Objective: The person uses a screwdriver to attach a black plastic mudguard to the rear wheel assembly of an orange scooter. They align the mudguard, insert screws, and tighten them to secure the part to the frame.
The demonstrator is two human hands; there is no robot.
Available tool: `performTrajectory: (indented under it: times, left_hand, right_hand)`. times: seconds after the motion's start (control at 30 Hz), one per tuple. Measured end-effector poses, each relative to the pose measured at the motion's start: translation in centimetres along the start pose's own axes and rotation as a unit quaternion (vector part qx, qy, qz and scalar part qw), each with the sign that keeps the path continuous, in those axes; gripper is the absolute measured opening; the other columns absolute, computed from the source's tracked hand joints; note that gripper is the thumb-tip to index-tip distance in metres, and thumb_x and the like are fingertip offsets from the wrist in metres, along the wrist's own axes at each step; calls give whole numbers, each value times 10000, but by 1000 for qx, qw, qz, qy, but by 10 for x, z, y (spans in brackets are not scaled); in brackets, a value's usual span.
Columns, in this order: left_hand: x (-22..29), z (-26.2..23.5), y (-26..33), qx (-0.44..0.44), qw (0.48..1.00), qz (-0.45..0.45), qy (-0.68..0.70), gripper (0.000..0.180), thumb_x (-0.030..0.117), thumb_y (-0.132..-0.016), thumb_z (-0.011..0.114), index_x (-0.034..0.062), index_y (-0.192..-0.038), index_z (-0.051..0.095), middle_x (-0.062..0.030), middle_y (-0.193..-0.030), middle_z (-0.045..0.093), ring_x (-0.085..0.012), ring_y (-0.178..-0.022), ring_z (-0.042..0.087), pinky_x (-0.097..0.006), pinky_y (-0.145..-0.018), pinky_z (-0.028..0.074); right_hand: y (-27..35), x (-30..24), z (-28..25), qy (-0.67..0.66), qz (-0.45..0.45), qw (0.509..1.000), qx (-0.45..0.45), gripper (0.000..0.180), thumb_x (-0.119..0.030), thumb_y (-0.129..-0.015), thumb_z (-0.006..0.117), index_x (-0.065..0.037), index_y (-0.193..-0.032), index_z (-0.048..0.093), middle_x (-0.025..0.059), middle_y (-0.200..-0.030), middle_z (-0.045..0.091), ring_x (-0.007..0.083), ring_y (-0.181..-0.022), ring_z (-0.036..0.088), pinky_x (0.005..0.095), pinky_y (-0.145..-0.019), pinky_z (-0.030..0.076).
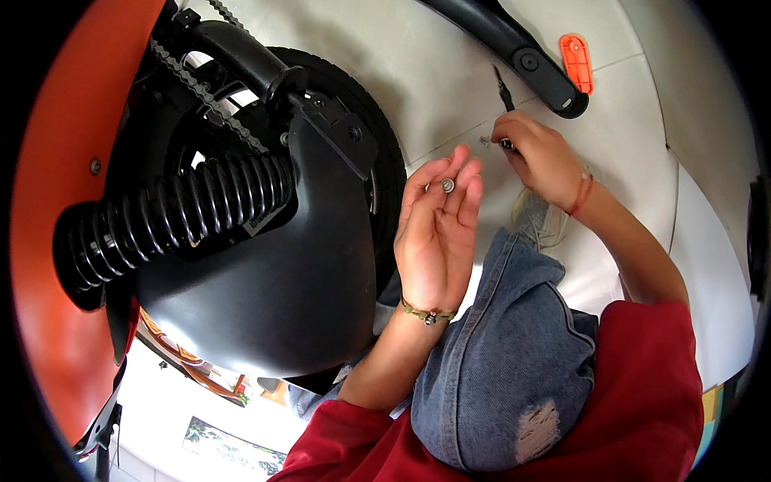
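My left hand (434, 241) is turned palm up, its fingers long and slightly curled. A small round-headed metal bolt (447, 185) rests on those fingers. Beyond it to the right, my right hand (546, 157) is closed around a slim black hand tool (503, 90). One end of the tool points away across the floor, and a dark round end shows below my fingers; its exact kind is unclear. Just left of that hand, small metal screws (484, 141) lie on the pale tiles. Neither hand touches the motorcycle's rear wheel (377, 120).
A black coil-spring shock absorber (185, 205), a drive chain (209, 96) and a smooth black mudguard (273, 297) fill the left, beside an orange body panel (48, 241). On the floor lie a long black curved part (514, 52) and an orange plastic piece (576, 64). My denim-covered knee (506, 353) stands below.
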State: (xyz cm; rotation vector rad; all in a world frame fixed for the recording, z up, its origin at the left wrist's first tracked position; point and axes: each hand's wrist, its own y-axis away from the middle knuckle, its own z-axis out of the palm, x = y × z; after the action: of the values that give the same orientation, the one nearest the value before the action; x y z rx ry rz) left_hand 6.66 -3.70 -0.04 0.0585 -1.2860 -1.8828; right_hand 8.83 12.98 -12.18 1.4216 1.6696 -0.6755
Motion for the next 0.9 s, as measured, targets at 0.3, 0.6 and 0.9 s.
performTrajectory:
  times: [0.3,0.6,0.9]
  left_hand:
    - [1,3,-7,25,995,64,-70,209,69,-976,446,47,-1170,520,-130,-1309,504,-223,-1187,508,-316,-1026,422]
    - [2,4,-7,-6,995,83,-47,211,102,-984,450,67,-1182,516,-117,-1268,547,-190,-1108,546,-303,-972,452]
    - [4,5,-5,-82,989,92,-84,224,117,-989,445,82,-1204,496,-99,-1254,564,-181,-1071,571,-315,-943,469]
  right_hand:
    - [2,-78,-86,-30,-18,992,117,237,-52,-861,604,3,-1088,566,142,-1020,618,198,-871,648,276,-722,508]
    - [16,-77,-89,-442,118,858,234,206,-147,-978,465,24,-1050,556,174,-986,653,163,-761,651,265,-675,528]
    - [13,-85,-83,-464,150,842,230,206,-162,-977,486,22,-1047,546,175,-983,654,165,-739,652,264,-665,526]
